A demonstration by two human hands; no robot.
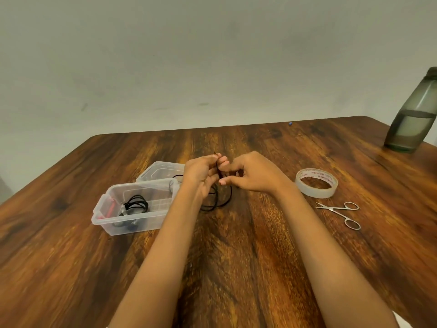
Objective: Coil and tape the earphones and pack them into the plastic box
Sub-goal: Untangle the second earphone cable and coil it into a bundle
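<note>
A: Surface and room?
B: One table (pixel 236 268), dark wood grain, rounded far corners. Pale grey-green wall (pixel 189 55) behind its far edge.

A: Left side?
B: Clear plastic box (pixel 104 210) holding coiled earphones (pixel 136 204). A second clear piece (pixel 160 170) touches it on the far side; lid or tray, cannot tell.

A: Centre?
B: Left hand (pixel 201 172) and right hand (pixel 254 174), fingers curled, both pinching a black cable (pixel 222 201). Its loops hang to the tabletop.

A: Right side?
B: Tape roll (pixel 314 192), scissors (pixel 340 213) nearer the front edge, grey bottle (pixel 411 119) at the far right corner.
</note>
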